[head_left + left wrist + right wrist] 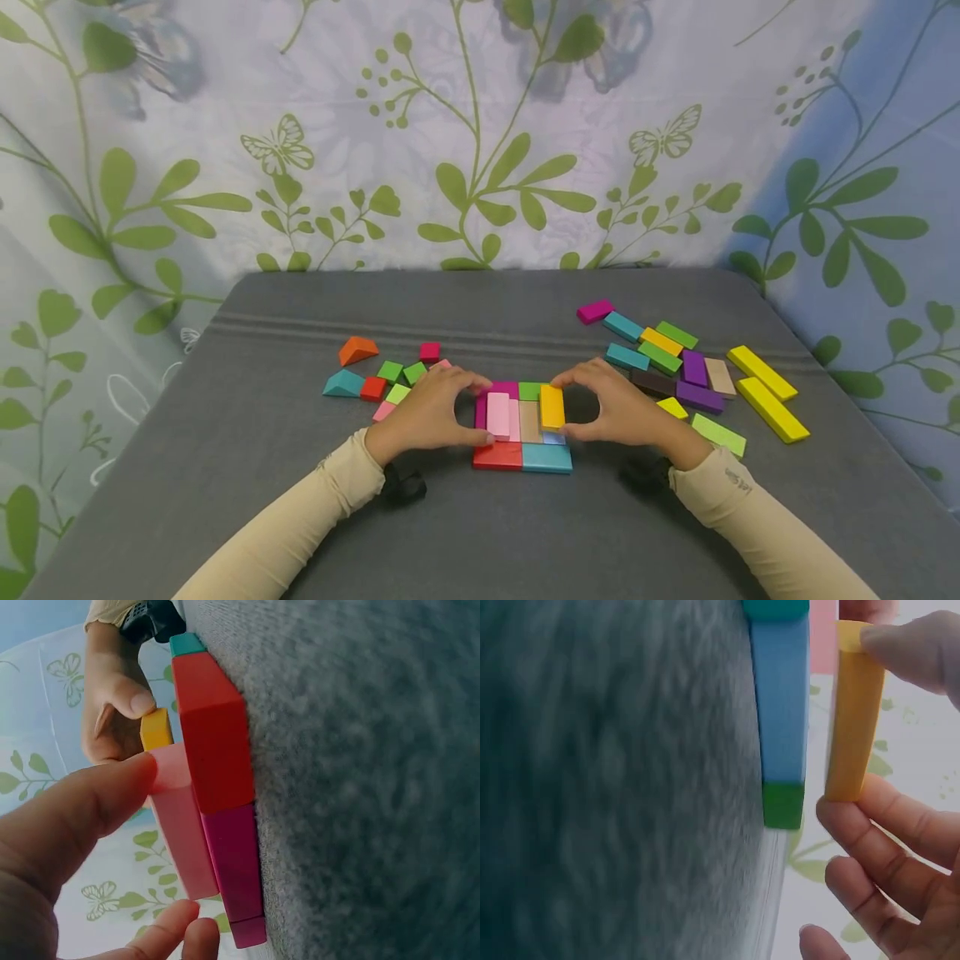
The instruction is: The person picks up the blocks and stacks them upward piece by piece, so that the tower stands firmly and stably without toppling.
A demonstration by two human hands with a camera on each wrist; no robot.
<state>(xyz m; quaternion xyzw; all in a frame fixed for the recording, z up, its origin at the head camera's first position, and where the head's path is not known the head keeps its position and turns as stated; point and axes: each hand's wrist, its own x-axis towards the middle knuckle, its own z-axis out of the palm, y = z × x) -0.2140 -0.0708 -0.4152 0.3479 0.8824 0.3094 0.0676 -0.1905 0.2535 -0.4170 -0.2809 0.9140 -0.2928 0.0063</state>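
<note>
With your hands apart, left hand pinching the pink wooden-looking rectangular block and right hand the yellow-orange rectangular block, over the multicoloured block layer on the grey desk, uneven finger pressure could tilt either and jar that layer.

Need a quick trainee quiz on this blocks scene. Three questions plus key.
1. Which of the two hands grips the yellow-orange block?
2. True or false: that block lies flat on the table.
3. In the head view, what colour is the near left corner of the block base? (a) green (b) red (c) brown

Key:
1. The right hand.
2. False; the right wrist view shows it apart from the blue block.
3. b, the red block.
</note>
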